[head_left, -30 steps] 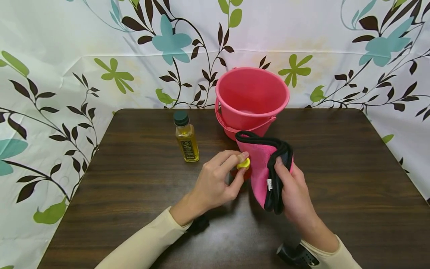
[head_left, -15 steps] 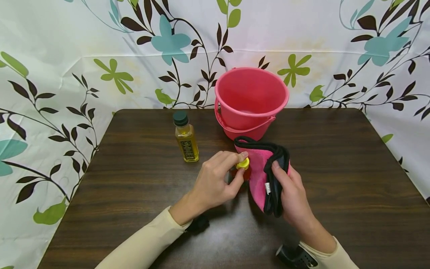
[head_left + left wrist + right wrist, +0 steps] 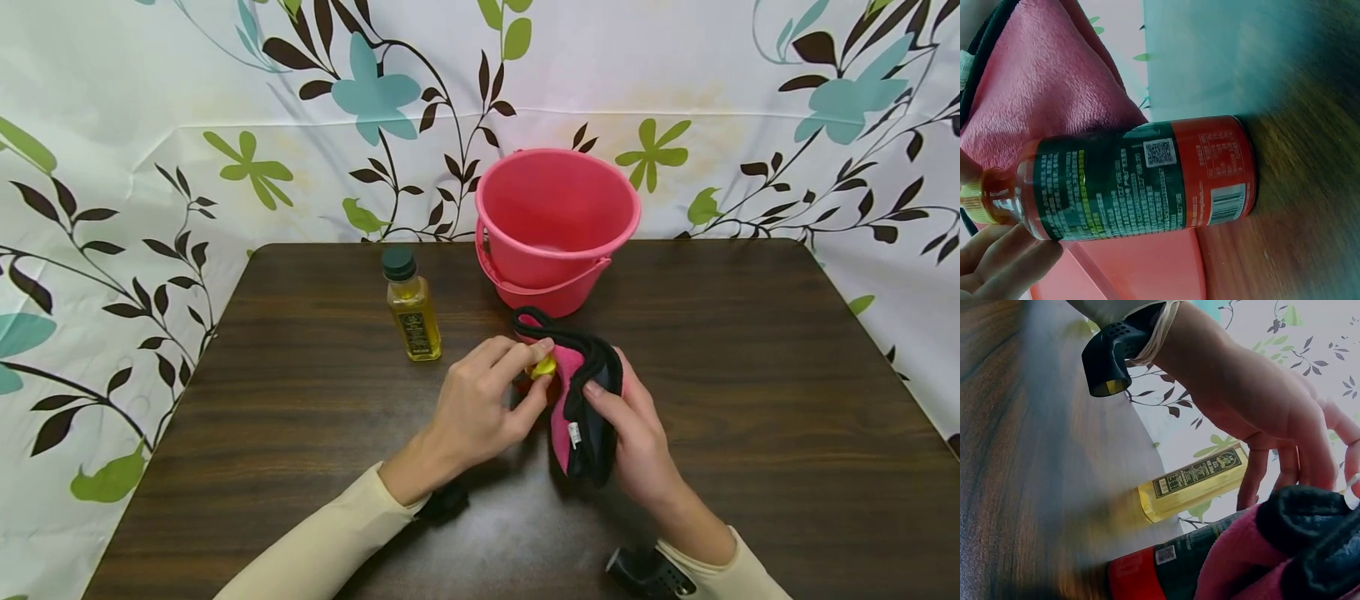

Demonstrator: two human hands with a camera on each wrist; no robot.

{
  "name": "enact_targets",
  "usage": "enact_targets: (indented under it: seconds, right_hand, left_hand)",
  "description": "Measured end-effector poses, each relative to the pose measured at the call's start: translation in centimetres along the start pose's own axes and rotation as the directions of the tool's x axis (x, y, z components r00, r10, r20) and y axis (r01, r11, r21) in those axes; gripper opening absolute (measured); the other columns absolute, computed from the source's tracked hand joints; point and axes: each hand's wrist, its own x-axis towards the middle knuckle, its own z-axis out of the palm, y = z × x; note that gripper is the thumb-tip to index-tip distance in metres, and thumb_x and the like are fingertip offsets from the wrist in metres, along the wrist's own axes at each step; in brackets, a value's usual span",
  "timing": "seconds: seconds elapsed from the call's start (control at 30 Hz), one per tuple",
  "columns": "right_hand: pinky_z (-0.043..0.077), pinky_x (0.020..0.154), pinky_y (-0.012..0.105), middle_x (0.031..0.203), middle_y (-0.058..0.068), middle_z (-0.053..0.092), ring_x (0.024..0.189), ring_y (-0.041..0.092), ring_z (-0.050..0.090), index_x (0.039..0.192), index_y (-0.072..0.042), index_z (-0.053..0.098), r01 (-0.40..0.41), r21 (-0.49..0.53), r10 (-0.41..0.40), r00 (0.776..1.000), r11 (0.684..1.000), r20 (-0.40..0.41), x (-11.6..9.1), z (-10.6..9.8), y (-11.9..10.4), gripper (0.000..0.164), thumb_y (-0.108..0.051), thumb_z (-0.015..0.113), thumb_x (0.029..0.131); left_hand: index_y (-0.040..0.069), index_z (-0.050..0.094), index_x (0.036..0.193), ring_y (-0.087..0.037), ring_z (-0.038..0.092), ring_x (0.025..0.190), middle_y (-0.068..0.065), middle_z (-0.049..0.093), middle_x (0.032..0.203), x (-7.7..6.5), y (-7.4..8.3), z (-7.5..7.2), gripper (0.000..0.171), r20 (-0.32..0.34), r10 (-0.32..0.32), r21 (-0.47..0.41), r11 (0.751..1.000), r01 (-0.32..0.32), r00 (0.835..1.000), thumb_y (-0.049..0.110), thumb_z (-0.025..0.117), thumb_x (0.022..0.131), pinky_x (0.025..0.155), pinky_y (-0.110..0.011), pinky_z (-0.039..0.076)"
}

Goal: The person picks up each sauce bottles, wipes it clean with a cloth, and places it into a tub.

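A red sauce bottle [image 3: 1116, 181] with a green label and a yellow cap [image 3: 543, 367] stands upright on the table; from the head, the hands and cloth mostly hide it. My left hand [image 3: 483, 400] pinches the cap between thumb and fingers, and other fingers lie by the bottle's neck in the left wrist view. In my right hand [image 3: 641, 446] is a folded pink cloth [image 3: 567, 367] with black edging and a dark face, gripped with the thumb on the near side. The cloth lies close against the bottle's right side.
Behind the cloth stands a pink bucket [image 3: 547, 283], its handle hanging down in front. A bottle of yellow oil [image 3: 417, 321] with a dark green cap stands to the left of the bucket. A floral curtain [image 3: 300, 183] hangs along the table's [image 3: 300, 417] far edge.
My right hand has moved the cloth left and slightly nearer to me, up against the sauce bottle. The left hand keeps its pinch on the cap in about the same place.
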Motion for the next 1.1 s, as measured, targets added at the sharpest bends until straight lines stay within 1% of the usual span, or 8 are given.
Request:
enact_targets:
  seconds: [0.13, 0.23, 0.33, 0.4, 0.5, 0.63, 0.9, 1.1]
  right_hand:
    - [0.062, 0.068, 0.029, 0.116, 0.002, 0.06, 0.085, 0.012, 0.066, 0.142, -0.013, 0.045, -0.023, -0.015, 0.024, 0.998, 1.0, 0.054, 0.3, 0.3, 0.2, 0.032, -0.009, 0.036, 0.111]
    - [0.061, 0.083, 0.025, 0.137, 0.004, 0.057, 0.105, 0.013, 0.065, 0.154, -0.014, 0.039, -0.041, -0.098, 0.046, 0.998, 0.994, 0.045, 0.6, 0.6, 0.5, 0.041, -0.013, 0.037, 0.113]
    - [0.05, 0.103, 0.017, 0.159, 0.002, 0.046, 0.129, 0.011, 0.054, 0.164, -0.018, 0.034, -0.078, -0.214, 0.079, 0.997, 0.974, -0.004, 0.9, 0.9, 1.0, 0.05, -0.019, 0.039, 0.114]
    - [0.049, 0.104, 0.016, 0.159, -0.001, 0.046, 0.131, 0.01, 0.053, 0.165, -0.02, 0.033, -0.13, -0.235, 0.125, 0.992, 0.963, -0.033, 1.0, 1.0, 1.3, 0.051, -0.024, 0.04, 0.115]
    - [0.059, 0.086, 0.024, 0.129, 0.003, 0.063, 0.104, 0.011, 0.066, 0.155, -0.014, 0.041, -0.229, -0.189, 0.221, 0.973, 0.955, -0.065, 0.9, 1.1, 1.6, 0.045, -0.032, 0.041, 0.115]
    - [0.061, 0.061, 0.037, 0.087, 0.007, 0.061, 0.068, 0.017, 0.066, 0.135, -0.007, 0.046, -0.315, -0.102, 0.306, 0.947, 0.944, -0.096, 0.8, 0.9, 2.2, 0.039, -0.04, 0.041, 0.115]
    - [0.057, 0.068, 0.027, 0.09, -0.001, 0.066, 0.079, 0.011, 0.066, 0.128, -0.008, 0.054, -0.377, -0.045, 0.369, 0.922, 0.925, -0.12, 0.6, -0.4, 3.5, 0.033, -0.035, 0.043, 0.114]
    - [0.058, 0.063, 0.03, 0.082, 0.0, 0.066, 0.069, 0.014, 0.067, 0.123, -0.01, 0.054, -0.434, -0.041, 0.428, 0.898, 0.9, -0.103, 0.4, -1.4, 4.2, 0.031, -0.038, 0.042, 0.115]
  left_hand:
    - [0.009, 0.076, 0.122, -0.013, 0.061, 0.077, -0.003, 0.069, 0.089, 0.0, 0.0, -0.1, 0.035, -0.007, -0.005, 0.022, 1.0, 0.005, 1.0, 0.016, 0.081, 0.088, 0.064, -0.024, 0.053]
    - [0.009, 0.077, 0.123, -0.012, 0.061, 0.076, -0.003, 0.069, 0.089, 0.0, 0.0, -0.2, 0.036, -0.006, -0.009, 0.013, 1.0, 0.009, 1.0, 0.015, 0.083, 0.088, 0.064, -0.024, 0.053]
    - [0.008, 0.076, 0.125, -0.013, 0.061, 0.078, -0.004, 0.07, 0.091, 0.0, -0.2, -0.3, 0.039, 0.007, -0.013, -0.016, 1.0, 0.013, 1.0, 0.012, 0.083, 0.087, 0.066, -0.024, 0.054]
    - [0.008, 0.075, 0.127, -0.014, 0.061, 0.08, -0.005, 0.069, 0.093, -0.1, -0.3, -0.3, 0.042, 0.019, -0.014, -0.039, 0.999, 0.015, 1.0, 0.01, 0.083, 0.086, 0.067, -0.025, 0.054]
    - [0.008, 0.074, 0.13, -0.014, 0.059, 0.081, -0.006, 0.069, 0.095, -0.1, -0.4, -0.3, 0.046, 0.03, -0.009, -0.065, 0.998, 0.011, 1.0, 0.008, 0.082, 0.085, 0.068, -0.025, 0.053]
    - [0.007, 0.074, 0.128, -0.014, 0.058, 0.081, -0.006, 0.069, 0.097, -0.1, -0.4, -0.3, 0.043, 0.021, 0.008, -0.082, 0.997, -0.006, 1.0, 0.007, 0.08, 0.085, 0.067, -0.024, 0.053]
    - [0.005, 0.073, 0.13, -0.014, 0.059, 0.084, -0.006, 0.068, 0.099, 0.0, -0.2, -0.1, 0.043, 0.047, 0.005, -0.071, 0.998, -0.002, 0.999, 0.01, 0.079, 0.088, 0.07, -0.02, 0.054]
    - [0.005, 0.073, 0.129, -0.013, 0.057, 0.08, -0.005, 0.065, 0.094, 0.0, -0.2, 0.0, 0.041, 0.038, 0.01, -0.055, 0.998, -0.008, 0.999, 0.01, 0.078, 0.088, 0.066, -0.019, 0.051]
